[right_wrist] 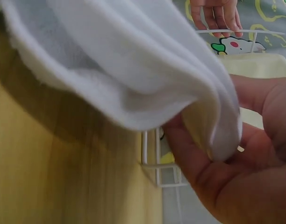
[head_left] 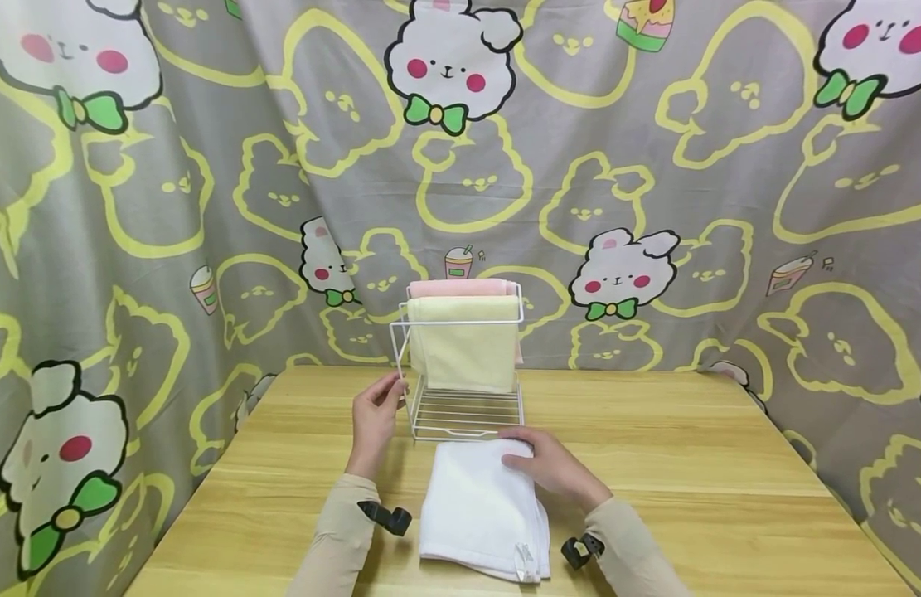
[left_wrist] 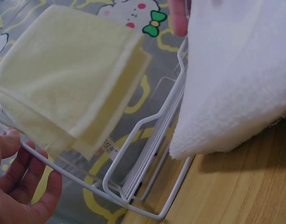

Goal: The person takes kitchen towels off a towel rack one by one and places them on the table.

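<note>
A white wire rack [left_wrist: 160, 216] stands on the table, with a folded pale yellow towel [head_left: 467, 356] and a pink towel [head_left: 460, 288] draped over its upper part. My left hand [head_left: 375, 419] holds the rack's left side wire, thumb on one side and fingers on the other in the left wrist view. In front of the rack is a folded white towel [head_left: 478, 510], its tag towards me. My right hand [head_left: 555, 466] pinches the towel's far right edge; in the right wrist view the thumb and fingers [right_wrist: 194, 154] clasp the folded layers, lifted off the table.
The rack's lower shelf of parallel wires [head_left: 467, 412] sits just beyond the white towel. A wooden table [head_left: 654, 464] extends to both sides. Behind it hangs a grey patterned curtain [head_left: 550, 149]. Each sleeve bears a black wrist mount [head_left: 385, 518].
</note>
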A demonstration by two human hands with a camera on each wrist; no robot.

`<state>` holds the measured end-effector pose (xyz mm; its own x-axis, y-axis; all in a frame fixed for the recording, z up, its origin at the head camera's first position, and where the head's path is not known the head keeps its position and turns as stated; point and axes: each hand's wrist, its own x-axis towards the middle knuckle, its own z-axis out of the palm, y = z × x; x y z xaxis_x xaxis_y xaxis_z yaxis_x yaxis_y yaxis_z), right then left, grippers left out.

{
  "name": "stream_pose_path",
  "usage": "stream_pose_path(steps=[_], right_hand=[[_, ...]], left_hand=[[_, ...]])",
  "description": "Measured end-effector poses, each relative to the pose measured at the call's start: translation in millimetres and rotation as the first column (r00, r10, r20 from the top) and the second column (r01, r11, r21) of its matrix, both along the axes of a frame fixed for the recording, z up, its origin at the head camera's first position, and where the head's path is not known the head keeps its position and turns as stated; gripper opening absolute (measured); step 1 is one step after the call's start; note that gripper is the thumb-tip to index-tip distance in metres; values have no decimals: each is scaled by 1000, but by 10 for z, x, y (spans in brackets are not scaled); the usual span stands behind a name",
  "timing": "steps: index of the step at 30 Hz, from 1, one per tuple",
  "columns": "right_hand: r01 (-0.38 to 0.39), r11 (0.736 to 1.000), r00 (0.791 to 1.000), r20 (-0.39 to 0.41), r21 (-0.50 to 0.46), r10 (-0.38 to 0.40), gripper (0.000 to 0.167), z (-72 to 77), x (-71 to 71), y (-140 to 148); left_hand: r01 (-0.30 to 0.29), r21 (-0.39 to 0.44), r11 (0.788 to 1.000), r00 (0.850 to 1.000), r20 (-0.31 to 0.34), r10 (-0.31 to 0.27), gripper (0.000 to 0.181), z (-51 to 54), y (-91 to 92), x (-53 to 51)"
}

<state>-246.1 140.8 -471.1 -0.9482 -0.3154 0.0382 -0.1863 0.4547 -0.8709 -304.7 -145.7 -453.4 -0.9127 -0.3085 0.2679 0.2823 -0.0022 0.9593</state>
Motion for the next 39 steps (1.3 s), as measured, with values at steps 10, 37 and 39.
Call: stream_pose_path(steps=[10, 37, 39], right_hand=[[5, 999, 1000, -11, 42, -5, 39, 123, 9, 180], [43, 983, 993, 114, -177, -22, 44, 278, -53, 550], [31, 983, 988, 153, -179, -3, 45, 271, -45, 541]], left_hand=[[13, -20, 1000, 1000, 13, -13, 27, 17, -9, 2], [10, 3, 1000, 1000, 6, -10, 27, 28, 6, 26], [9, 6, 1000, 1000, 4, -9, 27, 28, 7, 26]])
